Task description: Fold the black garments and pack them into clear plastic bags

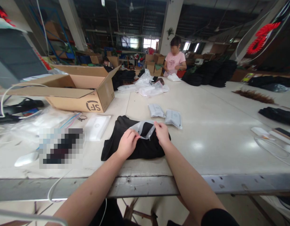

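Both hands pinch the rim of a translucent plastic bag [148, 137], pulling its mouth apart so it gapes. My left hand [129, 142] is closed on the left end of the rim. At the right end my right hand [161, 133] grips the same rim between thumb and fingers. Beneath them a piece of black cloth [116, 138] lies bunched on the table; how much of it sits inside the bag I cannot tell. Just beyond are two filled, pale grey plastic packets [173, 118]. Left of the cloth lies a flat stack of white bags [97, 127].
An open cardboard box [76, 102] stands at the left, with a white computer mouse [26, 159] nearer me. Crumpled clear plastic [147, 84] and piles of black goods [213, 73] lie farther back. A person in a pink shirt [175, 61] works across the white table [217, 125].
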`<control>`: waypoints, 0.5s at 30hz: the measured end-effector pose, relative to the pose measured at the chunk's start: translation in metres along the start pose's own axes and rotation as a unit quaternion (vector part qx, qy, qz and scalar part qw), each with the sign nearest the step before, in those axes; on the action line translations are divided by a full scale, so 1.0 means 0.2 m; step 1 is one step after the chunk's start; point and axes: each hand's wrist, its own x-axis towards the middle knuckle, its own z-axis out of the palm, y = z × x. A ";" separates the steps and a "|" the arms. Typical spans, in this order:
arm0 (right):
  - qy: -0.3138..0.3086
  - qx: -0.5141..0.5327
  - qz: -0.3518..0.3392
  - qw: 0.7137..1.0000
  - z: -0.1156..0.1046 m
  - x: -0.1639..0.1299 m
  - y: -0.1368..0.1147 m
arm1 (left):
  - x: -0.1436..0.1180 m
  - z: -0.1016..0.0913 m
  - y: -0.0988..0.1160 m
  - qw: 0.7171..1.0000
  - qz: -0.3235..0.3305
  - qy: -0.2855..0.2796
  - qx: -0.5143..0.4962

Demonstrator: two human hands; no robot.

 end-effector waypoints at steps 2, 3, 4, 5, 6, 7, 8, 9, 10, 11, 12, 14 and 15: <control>-0.012 -0.099 -0.097 0.990 0.00 -0.05 -0.03 | 0.00 0.00 0.00 1.000 -0.007 -0.009 -0.006; -0.051 -0.131 -0.136 0.981 0.01 -0.08 -0.05 | 0.00 0.01 0.00 1.000 -0.011 -0.013 -0.007; -0.099 -0.146 -0.162 0.971 0.02 -0.11 -0.06 | 0.00 0.01 0.00 1.000 -0.014 -0.015 -0.006; -0.141 -0.150 -0.176 0.963 0.03 -0.14 -0.08 | 0.00 0.01 0.00 1.000 -0.017 -0.016 -0.003; -0.168 -0.149 -0.180 0.958 0.04 -0.16 -0.09 | 0.00 0.01 -0.01 1.000 -0.019 -0.018 0.002; -0.175 -0.147 -0.175 0.958 0.06 -0.18 -0.09 | -0.01 0.02 -0.01 1.000 -0.022 -0.020 0.009; -0.165 -0.148 -0.163 0.961 0.07 -0.19 -0.10 | -0.01 0.02 -0.01 0.999 -0.027 -0.024 0.017; -0.151 -0.153 -0.145 0.966 0.08 -0.19 -0.10 | -0.02 0.02 -0.01 0.999 -0.033 -0.029 0.021; -0.144 -0.159 -0.122 0.969 0.08 -0.19 -0.09 | -0.02 0.03 -0.01 0.998 -0.041 -0.037 0.021; -0.147 -0.163 -0.096 0.971 0.08 -0.18 -0.09 | -0.02 0.03 -0.01 0.998 -0.050 -0.045 0.014; -0.157 -0.163 -0.068 0.972 0.08 -0.17 -0.08 | -0.03 0.03 0.00 0.997 -0.063 -0.054 0.000; -0.181 -0.152 -0.014 0.972 0.07 -0.15 -0.08 | -0.03 0.01 0.04 0.991 -0.098 -0.072 -0.050; -0.187 -0.141 0.012 0.972 0.07 -0.15 -0.07 | -0.03 0.01 0.05 0.986 -0.121 -0.078 -0.083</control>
